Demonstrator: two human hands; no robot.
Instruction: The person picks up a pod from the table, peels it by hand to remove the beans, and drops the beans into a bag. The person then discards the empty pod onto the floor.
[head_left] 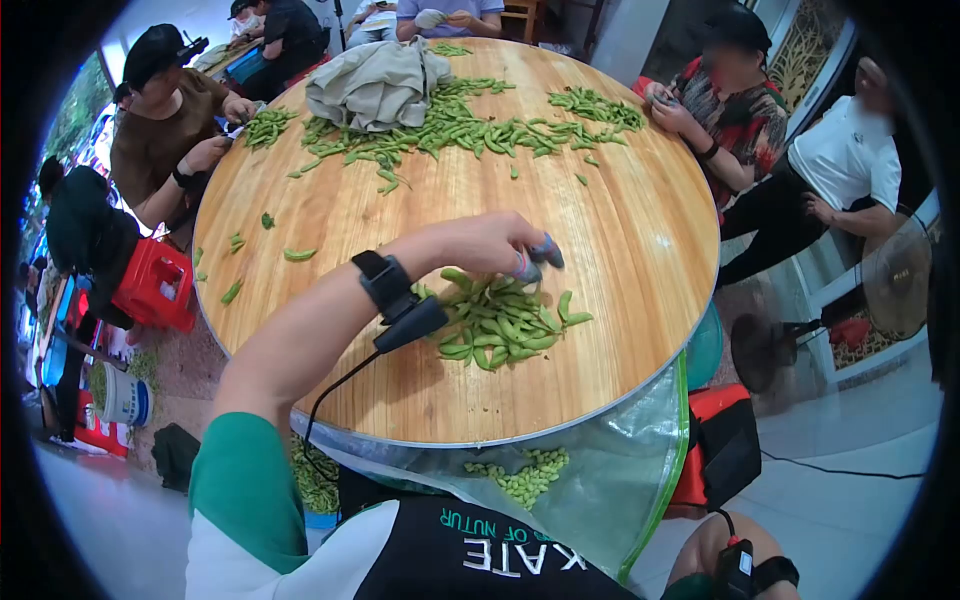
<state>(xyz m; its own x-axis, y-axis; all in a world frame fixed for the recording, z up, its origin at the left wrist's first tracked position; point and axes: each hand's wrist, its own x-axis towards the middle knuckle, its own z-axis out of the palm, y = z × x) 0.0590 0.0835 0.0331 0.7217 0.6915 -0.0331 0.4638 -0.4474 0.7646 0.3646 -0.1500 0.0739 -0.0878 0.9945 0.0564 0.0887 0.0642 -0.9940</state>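
Note:
My left hand point(495, 245) reaches over the round wooden table, just above the far side of a small pile of green bean pods point(505, 325). Grey coverings sit on its fingertips, which are bent downward with a gap between thumb and finger; nothing shows between them. A wristband with a black device and cable is on that wrist. My right hand is out of sight; only the right forearm with a black strap shows at the lower right. Shelled beans point(525, 477) lie on a clear plastic sheet point(625, 475) below the table edge.
A large pod heap point(470, 130) and a grey cloth point(375, 85) occupy the table's far part point(420, 210). People sit around the far edge, handling things. A red stool point(157, 283) stands left; a fan point(765, 350) and a red-black bag point(722, 440) are right.

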